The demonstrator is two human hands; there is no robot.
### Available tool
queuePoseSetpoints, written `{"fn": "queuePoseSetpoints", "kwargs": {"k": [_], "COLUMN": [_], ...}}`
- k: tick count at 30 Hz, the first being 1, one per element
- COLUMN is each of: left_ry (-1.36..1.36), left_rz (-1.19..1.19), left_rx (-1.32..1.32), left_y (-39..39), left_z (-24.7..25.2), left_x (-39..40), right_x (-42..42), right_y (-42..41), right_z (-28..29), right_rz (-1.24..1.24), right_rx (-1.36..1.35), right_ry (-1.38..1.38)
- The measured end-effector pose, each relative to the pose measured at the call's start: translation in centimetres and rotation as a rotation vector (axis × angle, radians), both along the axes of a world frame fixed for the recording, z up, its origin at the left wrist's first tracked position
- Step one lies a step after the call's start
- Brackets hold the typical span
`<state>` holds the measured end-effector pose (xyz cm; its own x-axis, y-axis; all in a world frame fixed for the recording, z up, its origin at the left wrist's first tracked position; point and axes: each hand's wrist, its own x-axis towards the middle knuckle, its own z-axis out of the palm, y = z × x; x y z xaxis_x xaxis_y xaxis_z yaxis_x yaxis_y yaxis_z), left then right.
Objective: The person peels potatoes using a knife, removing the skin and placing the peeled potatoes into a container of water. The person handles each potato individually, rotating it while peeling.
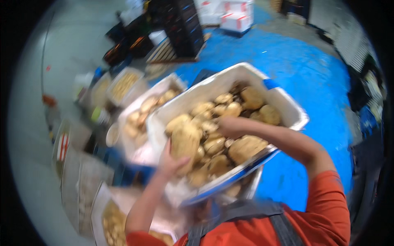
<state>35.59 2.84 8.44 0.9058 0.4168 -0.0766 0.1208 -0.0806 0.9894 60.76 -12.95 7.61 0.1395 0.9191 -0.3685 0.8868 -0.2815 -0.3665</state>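
Observation:
Before me, a white foam box (284, 107) with blue tape on its edges holds many smooth, tan, rounded pieces (214, 145); blur hides whether they are shellfish or something else. At the box's near left corner, my left hand (168, 161) grips a large oblong tan piece (184, 138), which is tilted up over the others. My right hand (231, 126) reaches down into the middle of the heap. Its fingertips are hidden among the pieces, so what they hold does not show.
To the left is another foam box (124, 123) of similar pieces, with a plastic tub (135, 95) of small pale bits beyond. A white container (98, 212) of small yellowish pieces sits lower left. Dark stacked crates (184, 27) and white boxes (235, 23) stand beyond on blue flooring (307, 67).

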Motion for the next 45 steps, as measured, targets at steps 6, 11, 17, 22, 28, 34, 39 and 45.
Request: {"fn": "queuePoseSetpoints", "kwargs": {"k": [6, 11, 17, 22, 28, 34, 39, 45], "left_ry": [-0.165, -0.088, -0.057, -0.516, -0.660, -0.536, -0.403, -0.365], "left_rz": [0.098, -0.078, 0.125, 0.494, 0.798, 0.602, 0.511, 0.249], "left_rx": [0.461, 1.195, 1.334, 0.485, 0.020, -0.715, -0.896, -0.457], "left_y": [-0.8, -1.9, -3.3, -5.1, -5.6, -9.3, -5.2, -4.7], "left_z": [4.1, 6.3, 10.8, 4.7, 1.5, 6.3, 2.3, 3.0], "left_x": [-2.7, -1.7, -0.4, 0.4, 2.0, 2.2, 1.4, -0.5], "right_x": [-5.2, -7.4, -9.5, -11.7, -15.2, -15.4, -15.0, -10.8], "right_y": [-2.4, -1.5, -2.6, -4.6, -4.9, -3.8, -3.6, -7.1], "right_z": [7.9, 7.8, 7.3, 7.3, 5.9, 3.6, 2.3, 4.9], "right_rz": [-0.460, -0.367, -0.657, -0.821, -0.927, -0.915, -0.822, -0.350], "right_rx": [0.392, 0.668, 0.832, 0.979, 0.914, 0.946, 0.798, 0.883], "right_ry": [0.847, 1.007, 1.479, 1.564, 1.515, 1.771, 1.443, 0.246]}}
